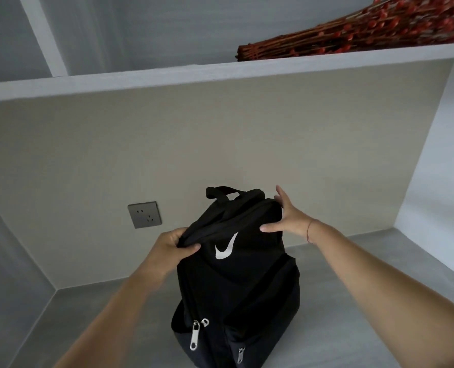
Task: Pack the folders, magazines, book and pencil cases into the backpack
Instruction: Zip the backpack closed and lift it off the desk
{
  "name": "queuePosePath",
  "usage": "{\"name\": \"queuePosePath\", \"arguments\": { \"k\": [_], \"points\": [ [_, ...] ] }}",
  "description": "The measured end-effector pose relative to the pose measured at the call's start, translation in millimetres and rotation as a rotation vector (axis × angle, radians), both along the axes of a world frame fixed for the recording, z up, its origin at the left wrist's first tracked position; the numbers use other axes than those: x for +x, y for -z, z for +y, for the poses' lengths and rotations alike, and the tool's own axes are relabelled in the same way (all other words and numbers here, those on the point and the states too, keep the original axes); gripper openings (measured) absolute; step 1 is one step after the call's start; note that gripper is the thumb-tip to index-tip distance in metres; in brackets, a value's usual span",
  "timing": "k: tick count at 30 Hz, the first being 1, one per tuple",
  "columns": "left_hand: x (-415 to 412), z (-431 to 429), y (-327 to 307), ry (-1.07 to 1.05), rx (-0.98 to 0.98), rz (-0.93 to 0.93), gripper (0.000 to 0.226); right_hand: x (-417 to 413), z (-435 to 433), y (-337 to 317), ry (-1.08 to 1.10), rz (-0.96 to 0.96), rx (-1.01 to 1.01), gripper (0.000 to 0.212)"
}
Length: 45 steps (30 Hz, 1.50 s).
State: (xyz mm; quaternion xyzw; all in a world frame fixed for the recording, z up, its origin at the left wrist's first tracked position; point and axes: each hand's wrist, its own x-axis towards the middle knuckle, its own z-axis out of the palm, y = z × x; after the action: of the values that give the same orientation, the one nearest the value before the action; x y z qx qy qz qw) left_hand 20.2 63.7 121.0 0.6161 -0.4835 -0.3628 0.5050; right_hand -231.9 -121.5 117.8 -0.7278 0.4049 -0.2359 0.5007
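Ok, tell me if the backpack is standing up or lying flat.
Upright: the backpack stands tall on the desk, handle uppermost, the left hand and right hand holding its top.

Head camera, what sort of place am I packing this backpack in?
Probably a built-in desk nook in a home: a grey desktop, a white shelf above holding dried red branches, and a wall socket behind the backpack.
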Motion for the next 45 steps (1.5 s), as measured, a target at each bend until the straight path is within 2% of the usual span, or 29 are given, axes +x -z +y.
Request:
{"name": "queuePosePath", "arguments": {
  "k": [3, 7, 9, 11, 14, 17, 20, 21, 23, 25, 26, 28, 30, 34, 41, 43, 45],
  "points": [
    [16.6, -13.0, -5.4, -0.063, -0.027, 0.012, 0.031, 6.1, -13.9, 7.6, -0.003, 0.037, 0.028, 0.102],
    [28.8, -32.6, -7.8, -0.186, -0.068, 0.087, 0.036, 18.2, -22.5, 12.7, 0.246, 0.041, -0.137, 0.051],
    [30.5, -47.3, -9.9, -0.219, -0.090, 0.098, 0.037, 20.2, -25.3, 11.8, 0.322, 0.096, -0.230, 0.034],
    [31.0, -67.4, -13.0, -0.247, -0.122, 0.056, 0.034, 19.6, -26.9, 11.1, 0.406, 0.142, -0.304, 0.026],
    [31.8, -98.3, -15.9, -0.314, -0.188, 0.024, 0.034, 19.8, -31.0, 11.4, 0.556, 0.119, -0.337, 0.020],
    [38.2, -110.5, -7.4, -0.377, -0.197, 0.012, 0.031, 28.9, -39.6, 12.2, 0.599, 0.060, -0.339, 0.015],
    [47.8, -95.2, 20.1, -0.390, -0.063, -0.034, 0.056, 42.1, -44.3, 17.5, 0.496, -0.070, -0.246, 0.012],
    [50.2, -85.5, 35.3, -0.388, 0.002, -0.010, 0.065, 45.6, -43.9, 22.0, 0.447, -0.113, -0.189, 0.017],
    [51.2, -66.9, 69.4, -0.382, 0.114, 0.057, 0.072, 48.6, -40.5, 36.5, 0.365, -0.142, -0.050, 0.045],
    [47.2, -58.1, 98.3, -0.400, 0.169, 0.072, 0.069, 47.4, -35.0, 57.5, 0.299, -0.075, 0.121, 0.074],
    [45.0, -58.1, 108.7, -0.438, 0.175, 0.068, 0.065, 47.1, -31.3, 69.8, 0.265, -0.028, 0.189, 0.078],
    [43.7, -63.8, 117.7, -0.551, 0.169, 0.058, 0.047, 48.7, -26.4, 92.5, 0.256, 0.002, 0.237, 0.073],
    [45.4, -71.8, 119.2, -0.642, 0.127, 0.114, 0.025, 54.3, -26.1, 106.6, 0.335, -0.073, 0.218, 0.061],
    [46.5, -81.5, 119.0, -0.723, 0.046, 0.273, 0.014, 67.2, -29.6, 111.6, 0.504, -0.161, 0.122, 0.021],
    [49.2, -101.7, 103.3, -0.684, -0.008, 0.444, 0.012, 59.7, -34.3, 93.2, 0.616, -0.106, -0.162, 0.018],
    [48.8, -104.0, 106.9, -0.634, -0.035, 0.440, 0.007, 54.9, -30.2, 100.4, 0.678, -0.142, -0.201, 0.019],
    [48.2, -106.1, 111.8, -0.588, -0.062, 0.356, 0.007, 52.5, -28.2, 109.0, 0.748, -0.119, -0.243, 0.020]
  ]
}}
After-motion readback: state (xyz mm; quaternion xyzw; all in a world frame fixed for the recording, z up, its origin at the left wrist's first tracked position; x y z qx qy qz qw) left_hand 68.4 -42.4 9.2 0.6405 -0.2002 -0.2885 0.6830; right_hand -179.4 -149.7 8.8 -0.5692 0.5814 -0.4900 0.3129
